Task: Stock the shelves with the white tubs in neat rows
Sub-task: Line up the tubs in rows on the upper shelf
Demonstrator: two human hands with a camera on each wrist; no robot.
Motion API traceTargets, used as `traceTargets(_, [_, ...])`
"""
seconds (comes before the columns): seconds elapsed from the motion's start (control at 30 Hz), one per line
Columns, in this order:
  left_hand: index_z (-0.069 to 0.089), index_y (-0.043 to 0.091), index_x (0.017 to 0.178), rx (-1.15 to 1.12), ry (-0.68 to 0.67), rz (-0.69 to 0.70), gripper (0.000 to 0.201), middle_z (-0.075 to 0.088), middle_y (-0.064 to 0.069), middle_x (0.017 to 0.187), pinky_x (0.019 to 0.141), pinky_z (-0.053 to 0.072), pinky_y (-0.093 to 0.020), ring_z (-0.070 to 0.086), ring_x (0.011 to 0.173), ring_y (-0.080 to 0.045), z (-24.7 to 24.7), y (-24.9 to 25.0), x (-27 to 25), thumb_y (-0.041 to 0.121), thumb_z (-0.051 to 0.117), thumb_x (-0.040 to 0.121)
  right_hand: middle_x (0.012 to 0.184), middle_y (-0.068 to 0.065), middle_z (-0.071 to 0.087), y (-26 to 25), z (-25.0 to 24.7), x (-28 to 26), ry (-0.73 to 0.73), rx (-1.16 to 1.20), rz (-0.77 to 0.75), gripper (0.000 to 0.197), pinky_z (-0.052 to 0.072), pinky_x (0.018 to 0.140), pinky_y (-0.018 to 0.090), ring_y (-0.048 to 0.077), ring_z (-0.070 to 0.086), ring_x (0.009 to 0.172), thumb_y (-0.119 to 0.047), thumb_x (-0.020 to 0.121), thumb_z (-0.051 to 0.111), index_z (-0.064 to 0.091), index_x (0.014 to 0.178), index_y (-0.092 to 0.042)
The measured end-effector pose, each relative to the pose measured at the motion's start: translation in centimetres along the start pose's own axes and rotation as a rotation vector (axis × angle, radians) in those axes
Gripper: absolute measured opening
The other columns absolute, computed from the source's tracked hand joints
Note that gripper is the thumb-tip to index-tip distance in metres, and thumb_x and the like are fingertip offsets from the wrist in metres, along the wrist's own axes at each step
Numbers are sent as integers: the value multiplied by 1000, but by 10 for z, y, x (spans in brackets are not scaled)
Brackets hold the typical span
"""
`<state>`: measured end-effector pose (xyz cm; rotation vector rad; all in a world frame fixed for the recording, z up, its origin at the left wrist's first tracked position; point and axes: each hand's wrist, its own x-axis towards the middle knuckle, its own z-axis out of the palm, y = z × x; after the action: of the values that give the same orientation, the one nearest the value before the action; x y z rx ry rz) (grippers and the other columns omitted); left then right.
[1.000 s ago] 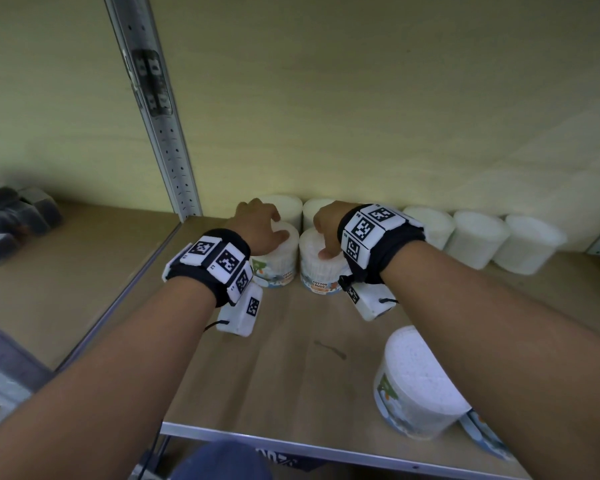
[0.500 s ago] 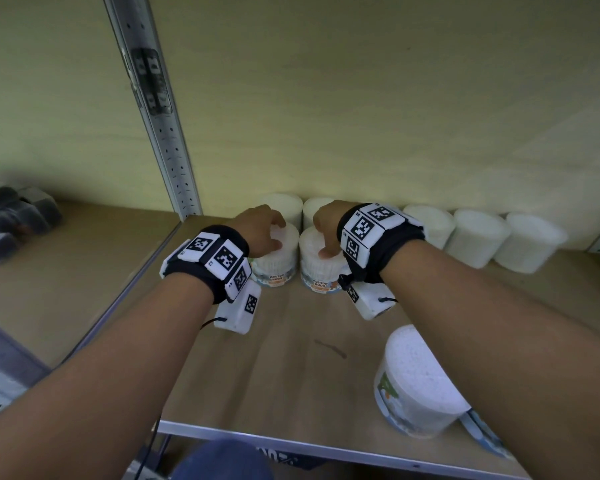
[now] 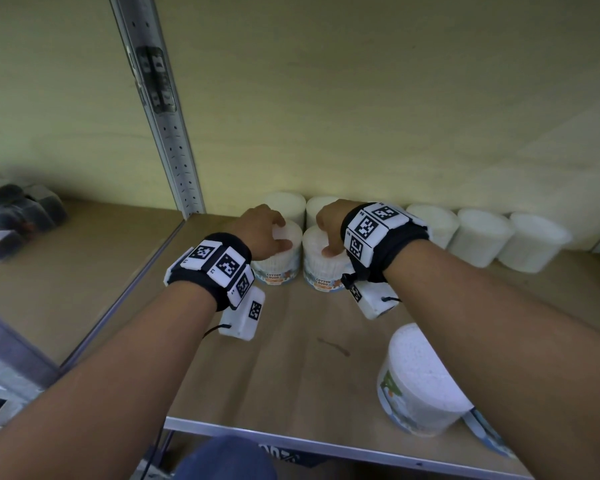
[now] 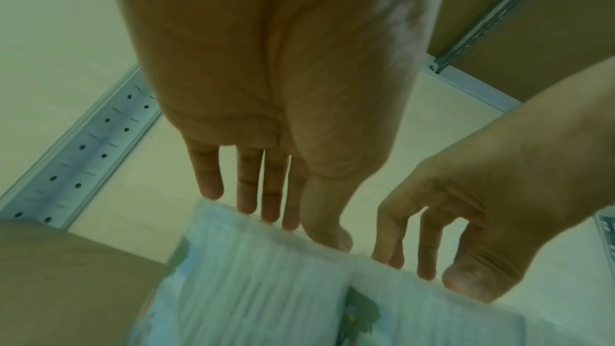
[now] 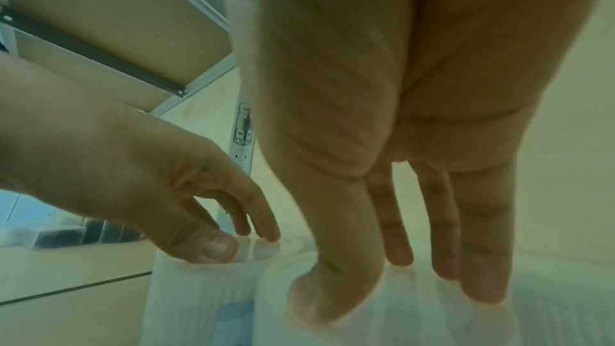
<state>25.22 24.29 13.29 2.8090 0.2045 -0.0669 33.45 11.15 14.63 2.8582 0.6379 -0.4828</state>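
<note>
Two white cotton-bud tubs stand side by side in a front row on the wooden shelf (image 3: pixel 291 358). My left hand (image 3: pixel 278 237) rests its straight fingertips (image 4: pixel 266 209) on the lid of the left tub (image 3: pixel 278 263). On the lid of the right tub (image 3: pixel 323 271) my right hand (image 3: pixel 326 237) presses with its thumb and fingertips (image 5: pixel 482 286). Neither hand wraps round a tub. Both labels face the front. Behind them several more white tubs (image 3: pixel 478 235) line the back wall; my hands hide part of that row.
A bigger white tub (image 3: pixel 420 379) sits tilted at the shelf's front right, on a flat packet (image 3: pixel 485 434). A perforated metal upright (image 3: pixel 167 133) bounds the bay on the left. Dark packs (image 3: pixel 11 216) lie on the neighbouring shelf. The metal front lip (image 3: pixel 326 445) runs below.
The left tub has turned under my left hand, so its printed label now faces front. My left hand shifted slightly; the right hand and its tub stayed put.
</note>
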Motion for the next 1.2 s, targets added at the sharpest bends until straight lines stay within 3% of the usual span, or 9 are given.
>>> traceTargets(0.1, [46,17,138,-54,-22,14,53,39,-4,146,106,33,-31,39,133,-23,-4,-2,-3,33,62,90,128,8,55,3,3,3,5,-81,-20,77,50,87,37,28,56,102,-46,63,82,54,128,-15])
traceTargets(0.3, [44,18,140,-72,-41,29,53,37,-3,148,107,31,-29,37,135,-22,-6,-2,-5,29,62,91,135,10,55,13,-1,-20,129,25,-49,54,45,99,37,29,54,124,-25,83,72,54,132,-12])
traceTargets(0.7, [44,17,139,-23,-66,37,54,37,-4,148,107,32,-30,38,134,-22,-8,-5,-9,31,62,90,133,9,56,1,-7,-31,36,7,2,54,46,96,36,29,55,122,-25,80,75,56,130,-13])
traceTargets(0.77, [42,20,141,8,-75,32,55,35,-2,150,107,32,-30,39,134,-22,-9,-7,-16,34,60,91,126,2,60,-2,-4,-8,1,-49,0,61,51,91,41,31,59,111,-44,62,84,60,116,-29])
traceTargets(0.83, [40,24,142,56,-64,31,56,35,2,150,102,34,-27,43,132,-20,-12,-9,-25,40,57,91,115,-6,63,13,27,81,-51,-106,-28,76,55,80,54,28,60,95,-66,27,82,57,94,-40])
traceTargets(0.87, [40,26,142,85,-51,30,55,37,3,150,99,35,-26,44,131,-20,-13,-10,-31,42,57,91,110,-8,63,22,50,134,-77,-111,-43,84,54,76,57,27,60,91,-70,17,80,56,92,-41])
traceTargets(0.93, [43,27,141,119,-34,31,55,41,2,147,97,36,-25,47,130,-20,-16,-11,-43,43,57,90,109,-8,62,16,58,151,-96,-117,-50,102,53,74,60,31,62,91,-73,5,78,56,99,-43])
traceTargets(1.07, [51,23,134,95,-51,32,54,50,-3,140,105,41,-37,49,125,-24,-17,-14,-67,40,65,85,105,-7,65,-3,58,102,-36,-233,-154,81,55,77,53,21,60,85,-61,31,82,62,105,-34])
traceTargets(1.2, [52,18,134,31,-70,27,51,47,-2,142,103,38,-32,46,128,-22,-15,-17,-95,31,66,86,99,1,64,-14,59,39,18,-207,-170,73,56,71,47,28,63,79,-62,35,74,56,98,-29])
